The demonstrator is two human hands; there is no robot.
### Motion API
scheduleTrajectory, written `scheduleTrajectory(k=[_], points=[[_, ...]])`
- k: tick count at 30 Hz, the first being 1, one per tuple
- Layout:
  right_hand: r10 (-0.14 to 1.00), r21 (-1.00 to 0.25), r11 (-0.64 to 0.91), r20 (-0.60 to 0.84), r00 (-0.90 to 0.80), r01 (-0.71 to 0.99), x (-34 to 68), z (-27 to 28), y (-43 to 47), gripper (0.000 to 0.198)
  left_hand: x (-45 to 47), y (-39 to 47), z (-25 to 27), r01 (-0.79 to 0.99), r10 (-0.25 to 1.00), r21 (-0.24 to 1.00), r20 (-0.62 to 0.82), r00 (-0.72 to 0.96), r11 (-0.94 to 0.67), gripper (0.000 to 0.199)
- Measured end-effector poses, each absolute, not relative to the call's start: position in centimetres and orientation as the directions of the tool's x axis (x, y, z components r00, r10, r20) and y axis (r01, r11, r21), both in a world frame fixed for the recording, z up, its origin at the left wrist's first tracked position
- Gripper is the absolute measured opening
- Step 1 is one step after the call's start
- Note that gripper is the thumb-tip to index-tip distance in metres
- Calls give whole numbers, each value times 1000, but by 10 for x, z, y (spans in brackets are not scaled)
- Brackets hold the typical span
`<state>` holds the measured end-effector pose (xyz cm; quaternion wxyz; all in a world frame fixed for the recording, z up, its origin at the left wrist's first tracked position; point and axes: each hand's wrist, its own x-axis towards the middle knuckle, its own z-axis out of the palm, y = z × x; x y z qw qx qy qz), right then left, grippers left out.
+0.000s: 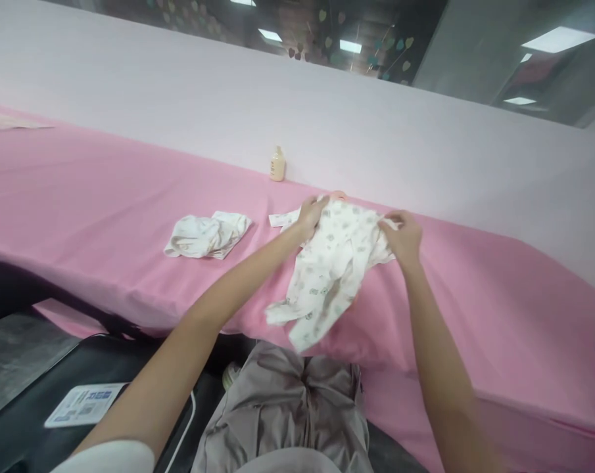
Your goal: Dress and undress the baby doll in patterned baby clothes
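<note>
A white baby romper (pixel 334 240) with small printed figures is spread above the pink-covered table, its legs hanging toward me. My left hand (pixel 311 215) is closed on its upper left part near the neck. With thumb and fingers pinched, my right hand (pixel 402 235) grips the fabric at its right shoulder or sleeve. Just beyond the collar shows a bit of a skin-coloured object (pixel 338 195), perhaps a doll; the romper hides most of it. To the left of the romper lies a folded white printed cloth (pixel 207 234), apart from both hands.
A cream pump bottle (pixel 277 164) stands against the white wall at the back of the pink-covered table (pixel 104 197). Pale cloth (pixel 8 121) lies at the far left. Below the table edge are a black seat (pixel 144 368), a white printed card (pixel 85 405) and a white cable (pixel 183 430).
</note>
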<state>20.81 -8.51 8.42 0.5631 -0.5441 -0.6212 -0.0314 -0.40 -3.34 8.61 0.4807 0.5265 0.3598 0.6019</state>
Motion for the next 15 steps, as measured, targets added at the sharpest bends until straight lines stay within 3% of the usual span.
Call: scheduleTrajectory(k=[2, 6, 10, 12, 15], points=[[648, -495, 307, 735, 203, 813, 211, 47, -63, 1, 8, -24, 47, -157, 963, 953, 268, 40, -259, 17], [627, -406, 358, 772, 106, 841, 196, 2, -54, 10, 15, -29, 18, -86, 898, 910, 415, 147, -406, 22], [624, -297, 475, 777, -80, 828, 176, 0, -67, 18, 9, -41, 13, 172, 714, 699, 637, 289, -694, 17], [645, -263, 532, 741, -184, 805, 170, 4, -73, 18, 7, -45, 8, 279, 666, 605, 672, 322, -746, 15], [689, -276, 556, 680, -249, 784, 166, 7, -77, 16, 8, -48, 0, 350, 659, 566, 703, 267, -746, 16]])
